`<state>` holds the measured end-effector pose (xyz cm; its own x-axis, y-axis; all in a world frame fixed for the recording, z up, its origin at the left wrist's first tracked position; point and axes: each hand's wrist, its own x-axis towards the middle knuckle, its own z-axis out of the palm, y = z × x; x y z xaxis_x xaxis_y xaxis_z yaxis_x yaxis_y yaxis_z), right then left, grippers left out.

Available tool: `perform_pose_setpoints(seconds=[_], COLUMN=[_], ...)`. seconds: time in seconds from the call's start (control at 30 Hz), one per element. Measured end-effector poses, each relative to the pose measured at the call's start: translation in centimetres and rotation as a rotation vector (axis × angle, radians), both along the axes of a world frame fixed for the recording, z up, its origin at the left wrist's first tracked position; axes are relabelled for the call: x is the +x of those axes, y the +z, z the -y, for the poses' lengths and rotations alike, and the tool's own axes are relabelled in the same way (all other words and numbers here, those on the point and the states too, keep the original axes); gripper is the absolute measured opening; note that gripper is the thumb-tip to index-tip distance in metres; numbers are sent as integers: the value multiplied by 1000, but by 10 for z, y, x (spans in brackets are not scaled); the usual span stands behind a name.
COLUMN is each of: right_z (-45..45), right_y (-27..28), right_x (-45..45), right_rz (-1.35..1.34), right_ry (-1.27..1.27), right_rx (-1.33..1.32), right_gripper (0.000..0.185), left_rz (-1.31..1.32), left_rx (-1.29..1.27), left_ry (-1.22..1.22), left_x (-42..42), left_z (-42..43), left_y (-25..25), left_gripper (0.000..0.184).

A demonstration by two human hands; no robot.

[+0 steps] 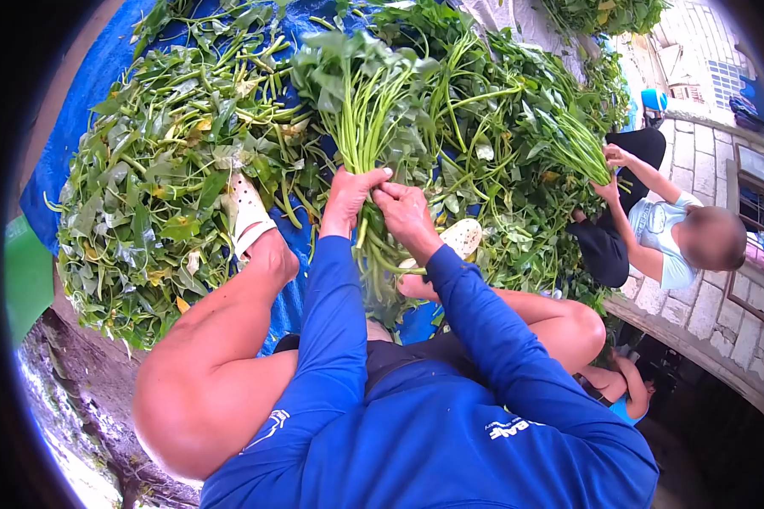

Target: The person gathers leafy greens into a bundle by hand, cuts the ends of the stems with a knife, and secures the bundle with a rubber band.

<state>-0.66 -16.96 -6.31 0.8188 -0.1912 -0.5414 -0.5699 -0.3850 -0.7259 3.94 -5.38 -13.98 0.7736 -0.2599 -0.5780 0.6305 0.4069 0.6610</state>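
From here, both hands, the left (pixel 346 197) and the right (pixel 406 216), grip a bunch of leafy greens (pixel 361 127) upright by its stems, above a blue tarp (pixel 290 316) heaped with loose greens (pixel 144 195).

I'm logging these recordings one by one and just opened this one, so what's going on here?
The person's left hand and right hand hold a bunch of leafy green stems upright, thumbs nearly together. Loose greens lie heaped around on a blue sheet. To the right, another person holds a second bunch.
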Motion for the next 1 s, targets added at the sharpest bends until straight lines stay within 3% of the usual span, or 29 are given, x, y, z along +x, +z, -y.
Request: perform_pose_setpoints(seconds=[0.03,0.13,0.2,0.23,0.37,0.47,0.63,0.73,0.83,0.93,1.0], right_z=[6,26,25,25,31,33,41,52,71,97,95], right_y=[-8,20,31,28,32,27,28,30,57,66,86], right_x=[-1,30,49,57,78,78,87,88,64,30,19], right_rz=[141,112,573,605,536,566,116,244,280,-389,155], right_ry=[142,583,291,364,706,701,704,582,485,971,636], right_rx=[-45,-609,-496,-412,-610,-620,-199,-191,-509,-788,-635], right_gripper=[29,24,19,16,12,10,21,21,22,23,25], left_rz=[-14,-24,-73,-69,-78,-48,57,-30,-51,-124,-138], left_rx=[28,75,59,20,-8,-16,35,46,13,-101,-111], left_ry=[-24,13,6,28,73,49,-12,-112,-92,-69,-6], left_x=[1,5,6,8,12,13,11,12,23,29,34], left_z=[-3,-1,4,7,10,5,4,-4,-18,-34,-37], left_y=[-3,7,9,9,16,18,-2,3,5,22,29], left_gripper=[39,32,32,33,35,36,43,43,34,27,26])
